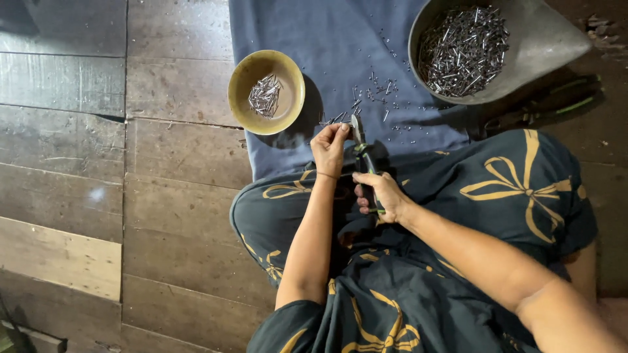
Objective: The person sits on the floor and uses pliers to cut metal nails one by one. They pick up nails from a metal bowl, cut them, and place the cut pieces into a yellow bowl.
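A floor of dark, worn wooden planks (131,196) carries everything here; a paler plank shows toward its near left edge. A dark blue cloth (340,59) lies spread on the boards along the floor's far side, reaching toward the middle. At the cloth's left border a round yellow-brown bowl (243,85) holding a small heap of short metal pins rests partly on the cloth and partly on bare wood. Toward the far right corner sits a wide grey metal pan (543,46) with a bigger pile of the same pins, overlapping the cloth's right border. Loose metal pins (373,88) lie scattered on the cloth between the two vessels.
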